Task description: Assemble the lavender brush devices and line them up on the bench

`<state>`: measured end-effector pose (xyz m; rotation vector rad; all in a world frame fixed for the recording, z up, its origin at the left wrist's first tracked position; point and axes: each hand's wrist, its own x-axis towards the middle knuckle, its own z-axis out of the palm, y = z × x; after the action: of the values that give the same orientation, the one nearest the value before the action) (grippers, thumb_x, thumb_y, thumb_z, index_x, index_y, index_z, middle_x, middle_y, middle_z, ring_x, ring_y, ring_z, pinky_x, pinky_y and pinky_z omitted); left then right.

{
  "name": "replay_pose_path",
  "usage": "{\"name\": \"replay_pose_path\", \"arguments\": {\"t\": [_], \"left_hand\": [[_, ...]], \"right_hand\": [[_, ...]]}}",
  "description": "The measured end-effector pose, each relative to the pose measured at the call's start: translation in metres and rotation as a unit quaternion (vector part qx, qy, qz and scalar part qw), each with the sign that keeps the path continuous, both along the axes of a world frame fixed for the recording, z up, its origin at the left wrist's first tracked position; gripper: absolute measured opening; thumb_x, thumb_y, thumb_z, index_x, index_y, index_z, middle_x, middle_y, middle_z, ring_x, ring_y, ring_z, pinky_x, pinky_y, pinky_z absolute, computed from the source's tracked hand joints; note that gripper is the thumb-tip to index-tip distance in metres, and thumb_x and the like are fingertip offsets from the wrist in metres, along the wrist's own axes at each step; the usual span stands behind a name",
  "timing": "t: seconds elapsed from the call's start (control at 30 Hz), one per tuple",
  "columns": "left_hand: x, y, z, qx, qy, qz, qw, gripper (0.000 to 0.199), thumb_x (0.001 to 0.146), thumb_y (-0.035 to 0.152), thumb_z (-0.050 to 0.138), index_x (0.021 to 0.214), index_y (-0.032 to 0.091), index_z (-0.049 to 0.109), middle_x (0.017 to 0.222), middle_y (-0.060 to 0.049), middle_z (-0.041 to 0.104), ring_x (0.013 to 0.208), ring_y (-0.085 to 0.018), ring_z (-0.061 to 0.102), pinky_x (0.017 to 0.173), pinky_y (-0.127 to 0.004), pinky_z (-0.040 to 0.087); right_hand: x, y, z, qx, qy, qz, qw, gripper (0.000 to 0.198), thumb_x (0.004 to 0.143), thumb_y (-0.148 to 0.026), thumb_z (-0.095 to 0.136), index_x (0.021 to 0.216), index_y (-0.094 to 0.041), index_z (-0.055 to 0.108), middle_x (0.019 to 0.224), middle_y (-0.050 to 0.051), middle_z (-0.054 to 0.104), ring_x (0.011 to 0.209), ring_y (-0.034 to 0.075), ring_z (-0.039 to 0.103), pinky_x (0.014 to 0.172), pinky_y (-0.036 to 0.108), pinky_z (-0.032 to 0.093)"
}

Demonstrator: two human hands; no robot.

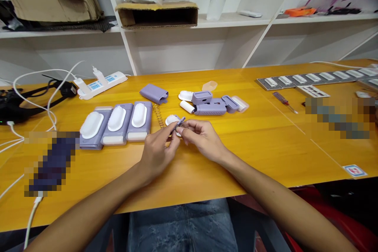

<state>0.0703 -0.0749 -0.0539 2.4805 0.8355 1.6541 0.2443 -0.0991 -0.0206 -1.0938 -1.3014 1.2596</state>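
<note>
My left hand (158, 149) pinches a small purple plastic piece (180, 121) above the table. The fingertips of my right hand (205, 138) close on the same piece from the other side and partly hide it. Just behind my fingers lies a white bristled brush head (171, 119), half covered. A thin coil spring (158, 116) rests to its left. Farther back is a purple shell (153, 93). Beyond my right hand lies a group of loose parts, among them a purple housing (211, 108), a purple ring-like part (202, 97) and a white roller-like piece (187, 106).
To the left, three purple-and-white brushes (139, 120) lie in a row beside a blurred dark object (54, 161) and a power strip (103, 85) with cables. On the right are a screwdriver (285, 102) and a long grey strip (320, 78). White shelving (183, 51) stands behind.
</note>
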Motion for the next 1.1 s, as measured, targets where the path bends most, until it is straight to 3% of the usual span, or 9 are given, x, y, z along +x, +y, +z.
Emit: {"name": "replay_pose_path", "arguments": {"t": [0.3, 0.73, 1.1], "left_hand": [[-0.0006, 0.0011, 0.0024, 0.041, 0.025, -0.007, 0.999, 0.034, 0.096, 0.001, 0.064, 0.127, 0.012, 0.072, 0.099, -0.009, 0.086, 0.077, -0.017, 0.083, 0.073, -0.023, 0.068], [-0.0036, 0.0014, 0.0028, 0.040, 0.083, -0.024, 0.995, 0.045, 0.099, 0.000, 0.058, 0.142, 0.011, 0.065, 0.119, -0.017, 0.084, 0.101, -0.023, 0.085, 0.091, -0.030, 0.071], [-0.0039, 0.0022, 0.0015, 0.039, 0.054, -0.001, 0.998, 0.033, 0.099, 0.004, 0.063, 0.129, 0.013, 0.071, 0.100, -0.011, 0.086, 0.078, -0.019, 0.084, 0.074, -0.024, 0.068]], "right_hand": [[-0.0010, -0.0001, -0.0006, 0.001, -0.012, -0.017, 1.000, 0.039, 0.081, -0.053, 0.085, 0.075, -0.019, 0.067, 0.059, -0.005, 0.055, 0.055, 0.012, 0.046, 0.054, 0.028, 0.035], [-0.0025, 0.0001, -0.0043, 0.014, -0.034, -0.065, 0.997, 0.036, 0.077, -0.048, 0.088, 0.073, -0.019, 0.067, 0.060, -0.005, 0.056, 0.055, 0.011, 0.044, 0.053, 0.028, 0.034], [-0.0026, -0.0001, -0.0045, 0.009, -0.028, -0.065, 0.997, 0.037, 0.076, -0.050, 0.089, 0.075, -0.019, 0.069, 0.062, -0.004, 0.059, 0.057, 0.011, 0.047, 0.055, 0.028, 0.036]]}}
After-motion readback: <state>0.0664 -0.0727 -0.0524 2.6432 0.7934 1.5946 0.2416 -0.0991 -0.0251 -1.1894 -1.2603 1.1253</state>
